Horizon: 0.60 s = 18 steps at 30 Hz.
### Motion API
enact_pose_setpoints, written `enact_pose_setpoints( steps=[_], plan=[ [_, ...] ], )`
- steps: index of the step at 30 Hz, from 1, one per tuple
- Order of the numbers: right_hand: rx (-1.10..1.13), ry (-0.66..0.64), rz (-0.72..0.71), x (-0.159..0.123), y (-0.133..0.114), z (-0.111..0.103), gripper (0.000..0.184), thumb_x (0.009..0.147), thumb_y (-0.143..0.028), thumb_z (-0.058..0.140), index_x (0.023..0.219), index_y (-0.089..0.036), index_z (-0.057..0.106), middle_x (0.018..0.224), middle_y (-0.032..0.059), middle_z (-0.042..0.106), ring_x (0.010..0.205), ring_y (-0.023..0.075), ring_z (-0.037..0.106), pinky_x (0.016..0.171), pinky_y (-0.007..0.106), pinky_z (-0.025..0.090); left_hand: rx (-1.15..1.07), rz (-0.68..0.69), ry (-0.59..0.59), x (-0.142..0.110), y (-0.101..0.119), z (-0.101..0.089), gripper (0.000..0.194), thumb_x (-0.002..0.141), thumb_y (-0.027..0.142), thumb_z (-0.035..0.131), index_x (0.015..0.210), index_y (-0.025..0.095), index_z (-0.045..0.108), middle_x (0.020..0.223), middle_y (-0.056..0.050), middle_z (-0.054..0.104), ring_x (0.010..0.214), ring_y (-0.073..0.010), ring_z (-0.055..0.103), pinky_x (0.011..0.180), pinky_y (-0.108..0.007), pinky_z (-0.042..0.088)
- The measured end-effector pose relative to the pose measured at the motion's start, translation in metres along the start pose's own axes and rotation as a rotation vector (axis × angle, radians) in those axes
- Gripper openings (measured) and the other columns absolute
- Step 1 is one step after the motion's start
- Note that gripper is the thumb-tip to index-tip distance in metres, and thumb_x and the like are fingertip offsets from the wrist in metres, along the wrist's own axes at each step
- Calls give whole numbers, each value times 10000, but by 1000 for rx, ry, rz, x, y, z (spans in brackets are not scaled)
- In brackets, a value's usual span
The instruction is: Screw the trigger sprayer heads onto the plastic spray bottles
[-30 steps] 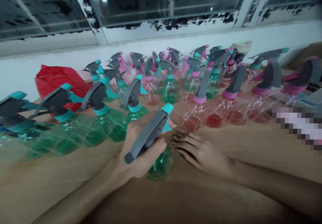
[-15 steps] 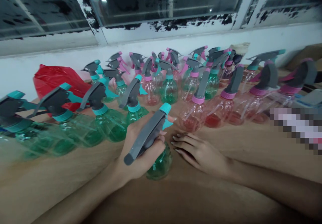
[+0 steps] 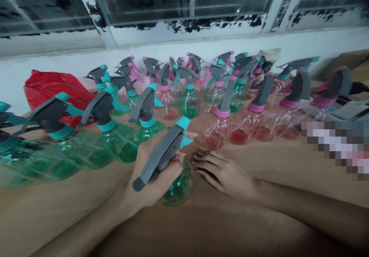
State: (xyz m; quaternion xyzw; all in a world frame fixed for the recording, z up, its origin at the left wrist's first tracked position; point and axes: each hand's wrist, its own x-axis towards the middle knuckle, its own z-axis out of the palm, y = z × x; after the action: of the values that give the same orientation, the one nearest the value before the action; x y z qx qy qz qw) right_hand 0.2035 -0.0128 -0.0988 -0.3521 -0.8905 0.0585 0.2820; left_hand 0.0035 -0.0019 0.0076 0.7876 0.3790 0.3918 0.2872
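Observation:
My left hand [image 3: 154, 172] is wrapped round the neck of a green spray bottle [image 3: 177, 187] with a grey trigger head and teal nozzle [image 3: 160, 153]. The bottle stands on the brown table [image 3: 57, 211]. Just to its right, my right hand [image 3: 221, 170] lies flat on the table with fingers stretched out toward the bottle, holding nothing.
Several green spray bottles [image 3: 118, 141] stand in a row at the left and several pink ones [image 3: 245, 122] at the right, with more behind them up to the white wall. A red plastic bag [image 3: 49, 89] lies at the back left. A blurred patch [image 3: 337, 145] sits at the right.
The view has shifted a little to the right, so everything sits slightly further left. Both hands keep their pose on the bottle and the table.

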Motion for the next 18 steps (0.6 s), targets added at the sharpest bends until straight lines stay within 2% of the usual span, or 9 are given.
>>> enact_pose_setpoints(
  steps=[6, 12, 18],
  plan=[
    [-6, -10, 1, 0, 0, 0, 286, 938, -190, 434, 1176, -143, 586, 1142, 83, 653, 1169, 216, 532, 1004, 424, 454, 8, -5, 4, 1, 2, -1, 245, 699, 141, 484, 897, 263, 561, 722, 23, 527, 582, -165, 553, 630, -327, 493],
    [-10, -10, -3, 0, 0, 0, 283, 940, -189, 430, 1174, -158, 586, 1148, 80, 652, 1170, 214, 532, 995, 438, 460, 64, -30, 12, 1, -3, 0, 88, 698, 195, 501, 737, 257, 453, 663, 20, 501, 539, -165, 482, 540, -316, 450],
    [-27, -25, -4, -1, 1, 2, 283, 944, -203, 421, 1160, -145, 595, 1150, 81, 652, 1156, 211, 541, 1004, 429, 454, 11, -9, -16, -2, -3, -1, 156, 774, 174, 509, 893, 272, 527, 682, 32, 487, 557, -150, 477, 591, -305, 453]
  ],
)
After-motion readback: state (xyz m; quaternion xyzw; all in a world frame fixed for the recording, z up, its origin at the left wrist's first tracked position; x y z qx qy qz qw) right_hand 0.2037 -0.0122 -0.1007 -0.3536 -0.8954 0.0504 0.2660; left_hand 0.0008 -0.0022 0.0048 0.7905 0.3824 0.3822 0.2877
